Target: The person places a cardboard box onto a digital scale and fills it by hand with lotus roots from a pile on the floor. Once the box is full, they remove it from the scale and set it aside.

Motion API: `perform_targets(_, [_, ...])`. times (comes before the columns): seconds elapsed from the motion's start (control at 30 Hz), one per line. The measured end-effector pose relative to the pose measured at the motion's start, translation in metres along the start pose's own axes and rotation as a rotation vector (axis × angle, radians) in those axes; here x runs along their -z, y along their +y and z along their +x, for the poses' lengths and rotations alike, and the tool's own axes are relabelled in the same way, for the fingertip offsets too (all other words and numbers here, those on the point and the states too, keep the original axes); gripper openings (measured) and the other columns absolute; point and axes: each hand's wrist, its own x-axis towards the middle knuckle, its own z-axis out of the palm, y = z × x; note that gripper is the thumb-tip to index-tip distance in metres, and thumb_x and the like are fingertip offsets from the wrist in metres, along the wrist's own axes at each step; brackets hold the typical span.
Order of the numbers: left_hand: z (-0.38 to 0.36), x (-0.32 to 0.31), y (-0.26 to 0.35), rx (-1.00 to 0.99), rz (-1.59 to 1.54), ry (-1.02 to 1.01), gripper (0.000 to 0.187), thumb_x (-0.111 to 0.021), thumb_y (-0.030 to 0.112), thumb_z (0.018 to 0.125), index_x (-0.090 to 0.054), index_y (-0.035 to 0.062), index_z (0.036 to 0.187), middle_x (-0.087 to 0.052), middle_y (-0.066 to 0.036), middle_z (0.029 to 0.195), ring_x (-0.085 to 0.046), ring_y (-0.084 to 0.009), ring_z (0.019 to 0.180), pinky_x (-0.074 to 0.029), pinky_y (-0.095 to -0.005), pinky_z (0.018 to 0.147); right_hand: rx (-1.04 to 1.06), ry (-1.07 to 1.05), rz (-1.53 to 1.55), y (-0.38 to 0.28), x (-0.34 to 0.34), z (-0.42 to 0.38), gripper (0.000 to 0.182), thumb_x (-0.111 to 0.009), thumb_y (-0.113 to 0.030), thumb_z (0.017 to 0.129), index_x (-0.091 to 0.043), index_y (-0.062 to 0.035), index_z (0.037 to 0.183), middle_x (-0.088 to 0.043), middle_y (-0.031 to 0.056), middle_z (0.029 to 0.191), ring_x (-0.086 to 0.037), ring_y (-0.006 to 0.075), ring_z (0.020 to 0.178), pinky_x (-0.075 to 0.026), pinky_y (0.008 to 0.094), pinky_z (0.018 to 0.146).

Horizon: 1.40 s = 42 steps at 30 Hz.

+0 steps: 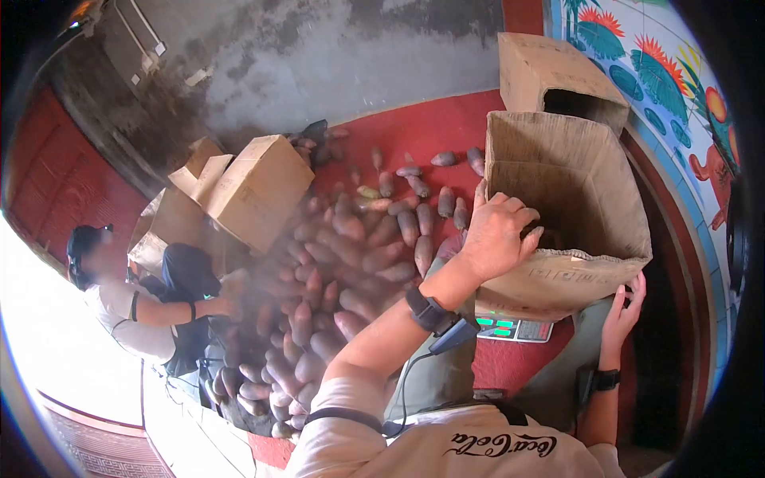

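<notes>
A large open cardboard box rests on a digital scale with a lit green display, in front of the wearer's knees. My left hand is at the box's left rim, its fingers curled over the edge; whether they hold anything besides the cardboard is not visible. Against the lower right corner of the box lies my right hand, fingers apart and touching the outside. The box's inside is in shadow, and its bottom is mostly hidden. Reddish-brown tubers are piled on the floor to the left.
Another person sits at the left, reaching to the pile. Cardboard boxes stand behind that person. A further box stands at the back right by a painted tile wall. A grey wall closes the back.
</notes>
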Motion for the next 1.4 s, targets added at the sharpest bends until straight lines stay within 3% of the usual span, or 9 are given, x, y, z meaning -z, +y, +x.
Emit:
perform_targets(0.1, [-0.004,-0.004,0.001,0.043,-0.028,0.13,0.028,-0.065,0.025,0.081,-0.065,0.006,0.102,-0.062,-0.01,0.104,-0.053,-0.0305,0.106,-0.028,-0.0565,0.104,0.015,0.038,0.0,0.003,-0.003,-0.001,0.044,-0.047,-0.011,0.096,-0.039,-0.0001,0.138,-0.057,0.0185,0.124,-0.056,0.0239,0.107,-0.043,0.0342,0.087])
perform_targets(0.2, [-0.009,-0.014,-0.004,0.023,-0.106,0.243,0.041,-0.065,0.025,0.081,-0.058,0.0039,0.115,-0.053,-0.018,0.122,-0.047,-0.0365,0.117,-0.028,-0.0532,0.107,0.01,0.029,0.015,0.013,0.0,-0.002,0.043,-0.049,-0.013,0.097,-0.041,0.0001,0.137,-0.056,0.0177,0.126,-0.055,0.0234,0.112,-0.044,0.0324,0.088])
perform_targets(0.4, [-0.031,-0.017,-0.009,0.106,-0.16,0.305,0.07,-0.061,0.038,0.085,-0.034,0.0043,0.141,-0.029,-0.028,0.144,-0.029,-0.0458,0.133,-0.021,-0.0503,0.113,-0.012,0.013,-0.043,0.023,0.001,-0.004,0.041,-0.051,-0.012,0.096,-0.044,0.0019,0.134,-0.059,0.0188,0.12,-0.058,0.0243,0.105,-0.045,0.0331,0.085])
perform_targets(0.63, [-0.071,-0.034,-0.029,0.204,-0.322,0.262,0.089,-0.056,0.046,0.086,-0.015,-0.0022,0.148,-0.02,-0.029,0.15,-0.017,-0.0432,0.142,-0.018,-0.0466,0.115,0.0,0.004,-0.087,0.029,0.0,-0.003,0.041,-0.052,-0.013,0.096,-0.045,0.003,0.133,-0.059,0.0197,0.12,-0.059,0.0248,0.104,-0.046,0.0337,0.085])
perform_targets(0.83, [-0.1,-0.056,-0.032,0.31,-0.403,0.083,0.095,-0.058,0.046,0.085,-0.007,-0.0014,0.149,-0.015,-0.027,0.153,-0.018,-0.0428,0.142,-0.019,-0.043,0.115,-0.071,-0.032,-0.143,0.03,-0.001,-0.004,0.041,-0.053,-0.013,0.095,-0.045,0.0031,0.132,-0.062,0.0187,0.113,-0.06,0.0251,0.097,-0.047,0.0351,0.085])
perform_targets(1.4, [-0.099,-0.063,-0.03,0.28,-0.413,0.086,0.096,-0.064,0.037,0.084,-0.005,-0.0015,0.149,-0.017,-0.028,0.153,-0.021,-0.0417,0.141,-0.021,-0.0415,0.116,-0.113,-0.192,-0.337,0.025,0.002,-0.001,0.035,-0.045,-0.02,0.099,-0.049,-0.0009,0.128,-0.062,0.02,0.113,-0.062,0.0325,0.102,-0.046,0.0377,0.088])
